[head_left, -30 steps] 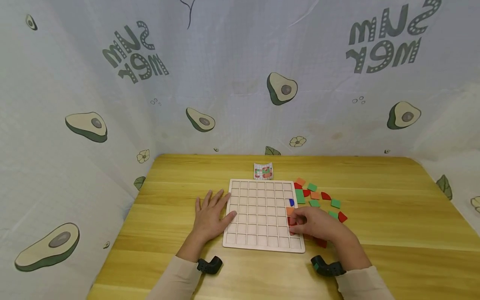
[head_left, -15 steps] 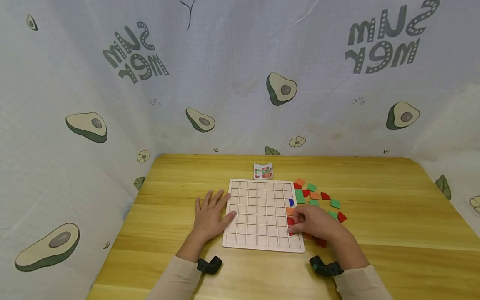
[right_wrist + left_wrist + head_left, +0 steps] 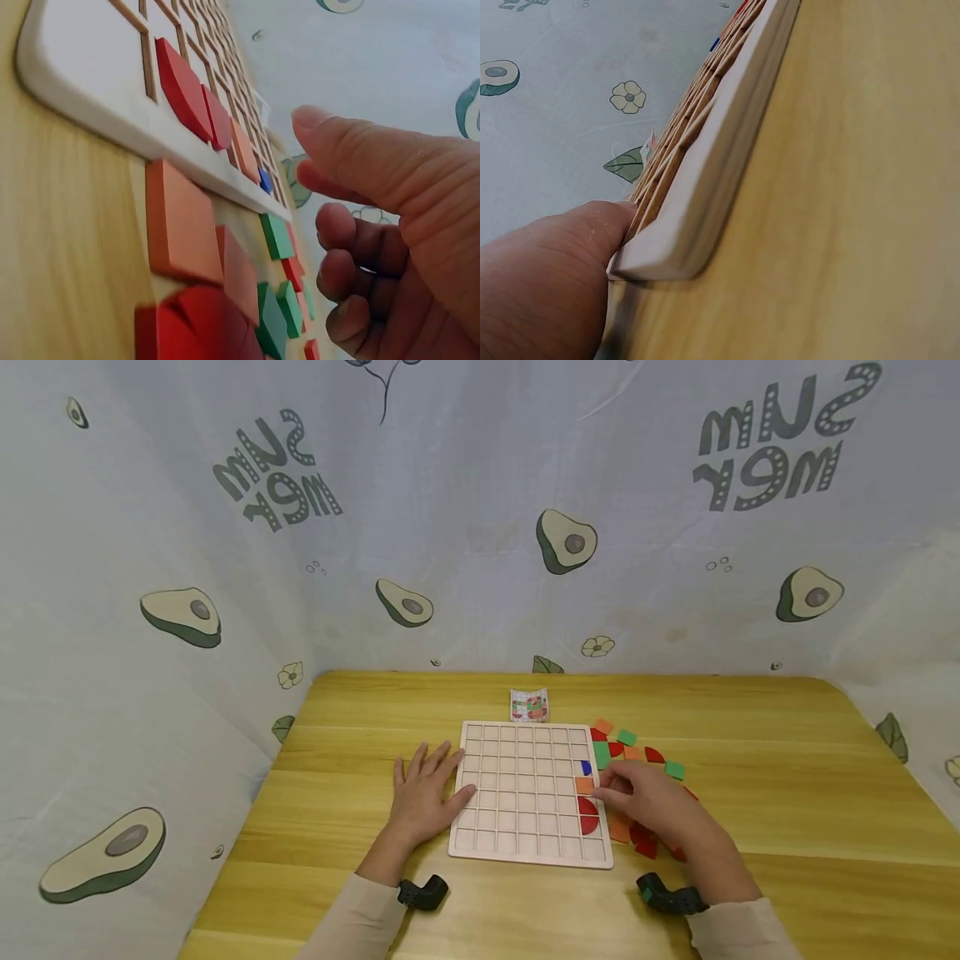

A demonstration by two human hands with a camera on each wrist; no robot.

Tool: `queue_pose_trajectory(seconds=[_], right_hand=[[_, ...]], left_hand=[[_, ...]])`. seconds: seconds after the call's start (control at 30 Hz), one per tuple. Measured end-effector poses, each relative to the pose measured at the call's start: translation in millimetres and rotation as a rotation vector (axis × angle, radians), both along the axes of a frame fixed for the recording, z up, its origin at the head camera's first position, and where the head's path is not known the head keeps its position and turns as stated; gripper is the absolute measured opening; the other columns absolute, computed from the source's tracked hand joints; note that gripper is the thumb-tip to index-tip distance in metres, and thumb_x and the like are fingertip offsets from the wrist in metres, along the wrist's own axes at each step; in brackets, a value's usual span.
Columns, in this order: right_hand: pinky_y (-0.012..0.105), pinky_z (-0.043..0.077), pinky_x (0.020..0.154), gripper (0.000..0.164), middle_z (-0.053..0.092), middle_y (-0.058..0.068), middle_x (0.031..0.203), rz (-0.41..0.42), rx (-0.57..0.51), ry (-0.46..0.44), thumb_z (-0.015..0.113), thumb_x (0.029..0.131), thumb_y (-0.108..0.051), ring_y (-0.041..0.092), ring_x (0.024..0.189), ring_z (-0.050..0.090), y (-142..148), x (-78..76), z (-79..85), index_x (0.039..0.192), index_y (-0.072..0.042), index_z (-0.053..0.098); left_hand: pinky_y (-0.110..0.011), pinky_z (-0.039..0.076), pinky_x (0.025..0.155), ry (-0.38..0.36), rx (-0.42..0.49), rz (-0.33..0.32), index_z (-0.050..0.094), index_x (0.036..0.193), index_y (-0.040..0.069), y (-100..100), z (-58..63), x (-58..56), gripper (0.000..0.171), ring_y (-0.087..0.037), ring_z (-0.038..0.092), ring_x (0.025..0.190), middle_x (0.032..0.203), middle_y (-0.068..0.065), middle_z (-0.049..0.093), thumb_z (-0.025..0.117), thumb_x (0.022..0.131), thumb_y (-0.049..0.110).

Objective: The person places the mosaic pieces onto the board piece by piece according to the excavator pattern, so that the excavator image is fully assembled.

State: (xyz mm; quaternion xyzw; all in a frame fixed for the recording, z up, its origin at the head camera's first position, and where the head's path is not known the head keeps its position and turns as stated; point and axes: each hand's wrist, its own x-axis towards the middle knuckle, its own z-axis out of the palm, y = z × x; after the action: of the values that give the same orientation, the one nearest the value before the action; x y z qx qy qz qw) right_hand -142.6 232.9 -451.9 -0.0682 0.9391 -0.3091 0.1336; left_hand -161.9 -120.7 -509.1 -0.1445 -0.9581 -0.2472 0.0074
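A wooden grid board lies on the table. Down its right column sit a blue piece, an orange square and two red rounded pieces, which together form a half-disc. My left hand rests spread at the board's left side, thumb on the rim; the left wrist view shows the thumb touching the corner. Just off the right rim hovers my right hand, its thumb and forefinger apart. Nothing shows between them in the right wrist view, where the other fingers are loosely bent.
A small printed pattern card stands behind the board. Loose green, orange and red pieces are scattered on the table right of the board, some beneath my right hand. A patterned cloth hangs behind the table.
My right hand has drawn back from the red pieces, up and to the right, uncovering both in their cells. The left hand stays in place on the board's edge.
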Motion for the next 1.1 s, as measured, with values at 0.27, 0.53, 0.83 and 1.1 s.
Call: queue_pose_trajectory(seconds=[0.27, 0.53, 0.83, 1.1], right_hand=[[0.022, 0.042, 0.063, 0.011, 0.055, -0.008, 0.078, 0.118, 0.046, 0.079, 0.078, 0.091, -0.029, 0.006, 0.072, 0.047, 23.6, 17.4, -8.4, 0.094, -0.021, 0.07], [0.023, 0.04, 0.062, 0.02, 0.055, -0.005, 0.081, 0.062, 0.097, 0.083, 0.079, 0.089, -0.032, 0.011, 0.075, 0.047, 35.4, 21.5, -13.2, 0.101, -0.018, 0.072], [0.026, 0.048, 0.067, 0.023, 0.061, -0.006, 0.087, 0.069, 0.143, 0.095, 0.081, 0.087, -0.028, 0.012, 0.08, 0.051, 38.9, 19.7, -8.2, 0.104, -0.015, 0.072], [0.029, 0.045, 0.066, 0.024, 0.059, -0.005, 0.08, 0.037, 0.196, 0.101, 0.081, 0.087, -0.028, 0.013, 0.076, 0.049, 32.3, 17.9, -9.9, 0.101, -0.01, 0.073]], left_hand=[[-0.073, 0.002, 0.121, -0.007, -0.006, -0.01, 0.045, 0.156, 0.027, 2.2, -0.5, -0.5, 0.065, -0.04, 0.017, 0.158, 0.167, -0.003, 0.035, 0.054, 0.1, 0.057], [-0.074, 0.003, 0.12, 0.022, -0.014, -0.006, 0.047, 0.155, 0.025, -0.1, -0.1, -2.0, 0.064, -0.041, 0.018, 0.158, 0.166, -0.004, 0.037, 0.054, 0.099, 0.056], [-0.074, 0.003, 0.12, 0.015, 0.003, 0.01, 0.048, 0.154, 0.025, 0.6, 0.7, -0.6, 0.064, -0.041, 0.018, 0.158, 0.166, -0.004, 0.037, 0.056, 0.099, 0.055], [-0.074, 0.002, 0.12, 0.013, 0.006, 0.002, 0.047, 0.155, 0.025, 0.5, 1.2, -0.8, 0.064, -0.04, 0.018, 0.158, 0.166, -0.004, 0.036, 0.055, 0.099, 0.056]])
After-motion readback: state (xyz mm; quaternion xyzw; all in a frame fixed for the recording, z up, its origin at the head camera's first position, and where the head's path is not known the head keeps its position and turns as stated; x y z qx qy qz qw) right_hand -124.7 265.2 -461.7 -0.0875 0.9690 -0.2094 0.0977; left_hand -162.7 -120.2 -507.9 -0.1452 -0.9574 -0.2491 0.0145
